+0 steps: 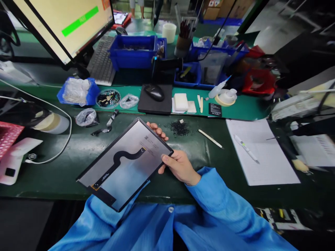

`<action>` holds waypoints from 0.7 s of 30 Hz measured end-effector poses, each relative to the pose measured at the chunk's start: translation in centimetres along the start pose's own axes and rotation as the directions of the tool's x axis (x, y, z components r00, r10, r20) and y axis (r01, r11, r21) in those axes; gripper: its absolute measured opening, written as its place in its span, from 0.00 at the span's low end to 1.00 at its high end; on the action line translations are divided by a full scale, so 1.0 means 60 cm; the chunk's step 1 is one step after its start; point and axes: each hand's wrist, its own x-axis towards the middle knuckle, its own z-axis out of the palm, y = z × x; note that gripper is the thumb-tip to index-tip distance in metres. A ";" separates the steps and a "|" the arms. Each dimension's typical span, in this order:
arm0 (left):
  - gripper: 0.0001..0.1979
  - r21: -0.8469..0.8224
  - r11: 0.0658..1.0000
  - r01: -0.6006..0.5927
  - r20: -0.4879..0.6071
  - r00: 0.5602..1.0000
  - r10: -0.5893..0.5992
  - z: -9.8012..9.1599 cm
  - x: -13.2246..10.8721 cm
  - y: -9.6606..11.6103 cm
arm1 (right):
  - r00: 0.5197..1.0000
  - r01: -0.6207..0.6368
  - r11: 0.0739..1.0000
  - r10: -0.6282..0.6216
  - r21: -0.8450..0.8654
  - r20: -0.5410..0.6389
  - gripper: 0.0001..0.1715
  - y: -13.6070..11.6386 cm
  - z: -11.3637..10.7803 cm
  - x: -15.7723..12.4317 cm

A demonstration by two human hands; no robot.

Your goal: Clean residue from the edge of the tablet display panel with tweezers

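A tablet display panel [136, 177] is held tilted above the bench, its silvery back facing me. A black flex cable [120, 158] curves across that back. My right hand [180, 165] pinches the panel's right corner, thumb on top. Behind the far edge, the fingers of my left hand [157, 131] show; its palm and the rest are hidden under the panel. Just beyond lies a pile of small black bits [180, 128] with a tiny pale square on it. A cream-coloured stick [210, 138] lies to the right of the pile.
A lined paper sheet [258, 143] with a pen [246, 149] lies at right. Along the back are a mouse [154, 92], a keyboard [101, 59], blue bins [133, 57] and a monitor [78, 21]. A white cable [64, 148] loops at left near a white device [19, 162].
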 end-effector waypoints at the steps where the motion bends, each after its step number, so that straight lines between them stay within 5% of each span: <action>1: 0.19 0.001 1.000 -0.017 -0.015 1.000 0.017 -0.002 0.000 -0.003 | 1.000 0.006 1.000 -0.006 -0.005 -0.007 0.22 -0.001 0.000 0.000; 9: 0.11 0.015 0.988 -0.152 -0.035 0.988 0.153 -0.014 -0.004 -0.008 | 1.000 0.010 1.000 -0.009 0.029 -0.030 0.24 -0.006 0.007 0.002; 14: 0.27 0.000 0.980 -0.198 0.020 0.980 0.198 -0.012 -0.003 -0.010 | 1.000 -0.012 0.999 0.012 0.048 -0.001 0.23 -0.008 0.010 0.002; 21: 0.22 0.009 0.996 -0.091 0.043 0.995 0.090 -0.034 0.012 -0.009 | 0.998 0.062 0.998 -0.062 -0.014 0.001 0.22 -0.009 0.003 0.003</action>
